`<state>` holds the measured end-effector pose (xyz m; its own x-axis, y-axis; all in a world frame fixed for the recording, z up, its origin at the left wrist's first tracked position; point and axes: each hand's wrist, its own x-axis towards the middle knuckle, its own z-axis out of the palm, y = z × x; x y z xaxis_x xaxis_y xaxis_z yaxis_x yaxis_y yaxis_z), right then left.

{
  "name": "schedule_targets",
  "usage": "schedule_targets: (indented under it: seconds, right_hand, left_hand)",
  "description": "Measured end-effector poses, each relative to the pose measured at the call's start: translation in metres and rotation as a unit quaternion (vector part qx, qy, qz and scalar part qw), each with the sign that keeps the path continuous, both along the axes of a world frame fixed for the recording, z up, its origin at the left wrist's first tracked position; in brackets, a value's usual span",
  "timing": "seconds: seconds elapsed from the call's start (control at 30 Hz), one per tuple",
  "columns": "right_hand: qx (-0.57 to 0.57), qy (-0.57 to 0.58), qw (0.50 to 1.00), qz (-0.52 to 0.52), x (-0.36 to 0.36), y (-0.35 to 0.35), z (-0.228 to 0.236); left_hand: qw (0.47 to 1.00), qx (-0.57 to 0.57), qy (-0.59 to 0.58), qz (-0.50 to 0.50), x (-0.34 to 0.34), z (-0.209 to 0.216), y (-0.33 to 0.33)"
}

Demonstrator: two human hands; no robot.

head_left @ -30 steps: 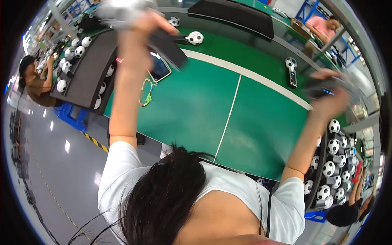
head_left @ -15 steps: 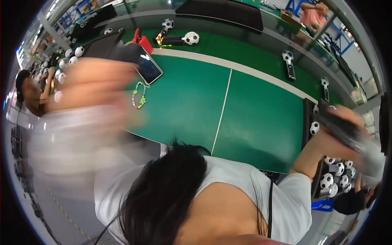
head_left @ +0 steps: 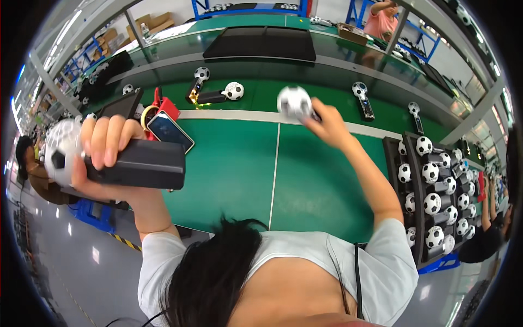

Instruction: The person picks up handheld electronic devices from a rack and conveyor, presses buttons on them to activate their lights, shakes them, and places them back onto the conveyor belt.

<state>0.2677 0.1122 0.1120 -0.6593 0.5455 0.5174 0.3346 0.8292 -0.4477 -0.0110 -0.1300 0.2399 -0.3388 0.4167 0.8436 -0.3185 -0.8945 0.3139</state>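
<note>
A football-headed handheld device (head_left: 146, 163) was closed in the left hand (head_left: 109, 146) above the left side of the green table (head_left: 218, 182), its long axis running crosswise, ball to the left, dark handle to the right. The right hand (head_left: 330, 126) gripped a second ball-topped device (head_left: 294, 102), blurred, over the table's far side, ball leftward. The step in hand appeared to be carrying both; the next move seemed to call for firm grips, clear of the phone (head_left: 170, 132).
</note>
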Motion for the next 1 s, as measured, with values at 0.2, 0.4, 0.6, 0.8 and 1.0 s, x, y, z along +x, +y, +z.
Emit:
schedule_targets:
  seconds: [0.2, 0.4, 0.6, 0.8, 1.0]
  right_hand:
    - [-0.058, -0.028, 0.979, -0.196, -0.045, 0.149, -0.062]
    - [-0.363, 0.183, 0.799, 0.443, -0.082, 0.019, 0.054]
    - [-0.26, 0.187, 0.91, 0.261, -0.076, -0.025, 0.06]
    - [-0.295, 0.158, 0.911, 0.242, -0.07, -0.023, 0.063]
    - [-0.021, 0.234, 0.971, 0.047, -0.091, -0.034, 0.057]
  left_hand:
    - [0.631, 0.183, 0.538, 0.528, 0.009, -0.038, 0.075]
    - [0.924, -0.287, 0.222, 0.119, 0.049, -0.058, 0.125]
    - [0.947, -0.274, 0.16, 0.057, 0.071, -0.062, 0.151]
    - [0.945, -0.24, 0.18, 0.131, 0.065, -0.062, 0.158]
    - [0.889, -0.187, 0.275, 0.316, 0.061, -0.074, 0.153]
